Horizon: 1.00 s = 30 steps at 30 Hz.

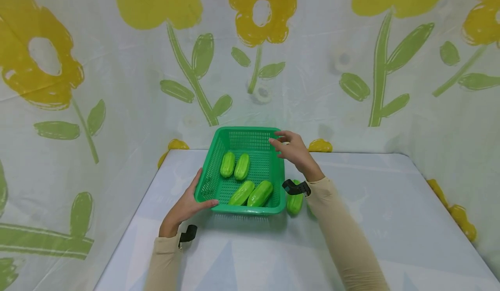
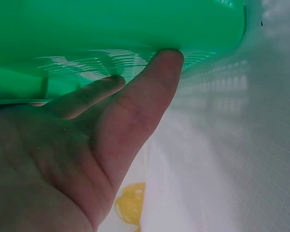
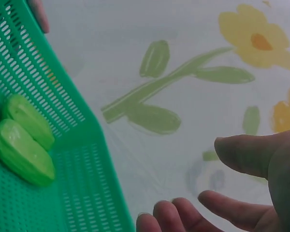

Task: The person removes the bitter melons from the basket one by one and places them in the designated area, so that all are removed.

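Note:
A green plastic basket (image 1: 276, 169) with slotted walls holds several light green, ridged, oblong vegetables (image 1: 242, 167), two side by side in the middle and two at the front. My left hand (image 1: 188, 207) grips the basket's front left corner, thumb over the front rim and fingers along the left wall. In the left wrist view the thumb (image 2: 140, 116) presses the green plastic. Near the back right corner hovers my right hand (image 1: 294, 151), fingers spread and holding nothing. The right wrist view has this hand (image 3: 251, 193) apart from the basket wall.
On the table just right of the basket lies another green vegetable (image 1: 294, 202), with one more partly hidden behind the right sleeve (image 1: 343, 234). A white curtain (image 1: 312, 65) printed with yellow flowers hangs behind the table (image 1: 390, 204) and along both sides.

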Each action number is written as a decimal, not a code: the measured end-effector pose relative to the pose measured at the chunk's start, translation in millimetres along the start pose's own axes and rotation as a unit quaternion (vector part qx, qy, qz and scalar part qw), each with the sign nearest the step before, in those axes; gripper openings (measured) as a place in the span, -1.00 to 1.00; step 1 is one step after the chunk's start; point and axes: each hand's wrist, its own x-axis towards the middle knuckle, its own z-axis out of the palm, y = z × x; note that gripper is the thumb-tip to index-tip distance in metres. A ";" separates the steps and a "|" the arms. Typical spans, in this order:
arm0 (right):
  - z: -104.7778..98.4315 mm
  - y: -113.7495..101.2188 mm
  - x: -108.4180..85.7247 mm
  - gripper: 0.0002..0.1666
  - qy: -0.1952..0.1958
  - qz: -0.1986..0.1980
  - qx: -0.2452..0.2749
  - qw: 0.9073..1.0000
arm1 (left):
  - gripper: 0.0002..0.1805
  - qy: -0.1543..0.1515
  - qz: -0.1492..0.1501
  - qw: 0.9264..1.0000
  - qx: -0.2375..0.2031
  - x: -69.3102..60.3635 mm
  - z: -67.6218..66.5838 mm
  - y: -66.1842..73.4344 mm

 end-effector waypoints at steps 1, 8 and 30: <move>3.0 -0.5 2.8 -0.28 -0.001 0.002 0.005 1.000 | 0.37 -0.001 0.001 1.000 -0.002 0.1 0.1 -0.6; 24.8 2.7 24.1 -0.30 0.002 0.028 0.036 0.999 | 0.37 0.000 0.009 1.000 0.005 0.8 -0.9 -2.3; 70.5 48.9 60.7 -0.20 0.013 0.139 0.060 0.988 | 0.38 0.001 -0.004 1.000 0.004 0.0 -0.4 -0.2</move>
